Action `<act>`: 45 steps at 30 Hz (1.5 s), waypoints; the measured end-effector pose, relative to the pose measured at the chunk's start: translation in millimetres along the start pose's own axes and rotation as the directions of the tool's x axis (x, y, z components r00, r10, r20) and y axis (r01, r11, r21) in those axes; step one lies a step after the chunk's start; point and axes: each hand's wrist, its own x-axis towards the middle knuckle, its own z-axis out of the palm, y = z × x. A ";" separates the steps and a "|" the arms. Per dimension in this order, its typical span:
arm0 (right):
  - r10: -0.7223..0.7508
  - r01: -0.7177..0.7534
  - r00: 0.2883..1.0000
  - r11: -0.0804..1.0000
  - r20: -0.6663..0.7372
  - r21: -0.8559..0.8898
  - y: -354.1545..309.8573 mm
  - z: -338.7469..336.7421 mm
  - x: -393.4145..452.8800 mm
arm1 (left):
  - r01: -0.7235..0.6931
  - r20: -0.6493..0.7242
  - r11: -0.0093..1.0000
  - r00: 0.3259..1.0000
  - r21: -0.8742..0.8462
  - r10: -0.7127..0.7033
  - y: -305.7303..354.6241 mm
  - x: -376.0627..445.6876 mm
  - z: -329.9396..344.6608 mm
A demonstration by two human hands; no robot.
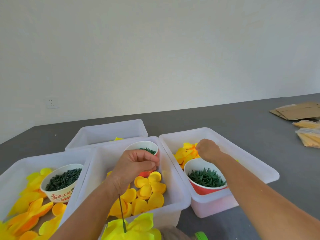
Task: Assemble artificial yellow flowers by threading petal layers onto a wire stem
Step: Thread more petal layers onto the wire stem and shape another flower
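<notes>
The left hand (pixel 133 165) is held forward with its fingers curled inward and thumb against the fingertips. The right hand (pixel 207 149), arm stretched farther out, has its fingers bunched together, pointing down.

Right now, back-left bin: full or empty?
Nearly empty. The back-left bin shows bare white inner walls; only a bit of yellow petal peeks over the nearer bin's rim. Its floor is hidden.

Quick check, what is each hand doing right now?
Left hand: grips the wire stem.
Right hand: fingers curled at the petals; grasp cannot be told.
</notes>
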 end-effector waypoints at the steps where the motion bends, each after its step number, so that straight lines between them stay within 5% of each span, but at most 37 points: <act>1: -0.029 0.034 0.995 0.998 -0.094 0.055 0.8 -0.3 0.8 | -0.003 -0.003 1.000 1.000 0.011 0.003 -1.2 0.3 0.1; 5: -0.087 0.210 0.908 0.941 -0.410 0.265 -2.1 0.0 -8.1 | 0.004 0.000 0.999 1.000 0.052 -0.004 -4.6 -1.2 0.7; 12: -0.104 0.323 0.844 0.881 -0.526 0.344 -5.9 -1.9 -15.3 | -0.008 0.041 0.984 0.999 0.176 0.000 -8.7 -2.0 0.8; 16: -0.215 0.342 0.853 0.918 -0.475 0.199 -10.2 -1.4 -20.3 | -0.016 0.049 0.974 0.999 0.224 0.005 -9.4 -1.1 1.8; 21: -0.442 0.401 0.842 0.896 -0.310 -0.189 -21.9 5.4 -29.6 | -0.010 0.040 0.974 0.999 0.225 0.001 -10.7 0.5 2.5; 25: -0.464 0.351 0.808 0.875 -0.364 -0.334 -24.5 4.0 -31.6 | -0.018 0.050 0.971 0.999 0.238 0.006 -10.8 -0.9 3.4; 30: -0.309 0.194 0.878 0.928 -0.366 -0.319 -11.6 -0.4 -23.8 | -0.015 0.061 0.970 0.998 0.244 0.000 -10.0 -2.3 3.6; 35: -0.153 0.179 0.966 0.978 -0.206 0.111 1.8 -1.7 -19.2 | -0.017 0.072 0.966 0.997 0.259 -0.001 -10.8 -2.5 3.5; 39: -0.258 0.250 0.945 0.966 -0.201 -0.063 -9.1 -2.9 -17.9 | -0.018 0.062 0.969 0.998 0.247 0.003 -11.4 -1.0 3.2; 45: -0.347 0.366 0.930 0.893 0.117 -0.260 -43.9 7.8 -4.8 | -0.016 0.054 0.975 0.999 0.221 0.005 -12.1 0.5 2.4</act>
